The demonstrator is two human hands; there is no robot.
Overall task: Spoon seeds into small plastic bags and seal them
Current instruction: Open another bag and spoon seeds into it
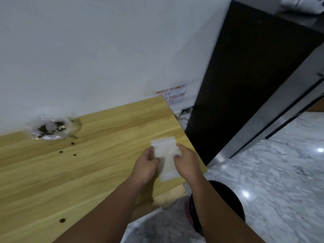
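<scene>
Small plastic bags are lying centre-right on the wooden surface; left hand and right hand are pinching their side edges. Seed bag is sitting far left.

Light wooden table against white wall. Clear plastic pouch of dark seeds on table, far L, by wall. Small clear plastic bags near table's R edge, pinched btwn left hand & right hand. Tall black cabinet R of table.

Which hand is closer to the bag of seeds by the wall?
Left. The left hand sits to the right of the seed bag, holding the small plastic bags; the right hand holds their other side, farther right.
</scene>
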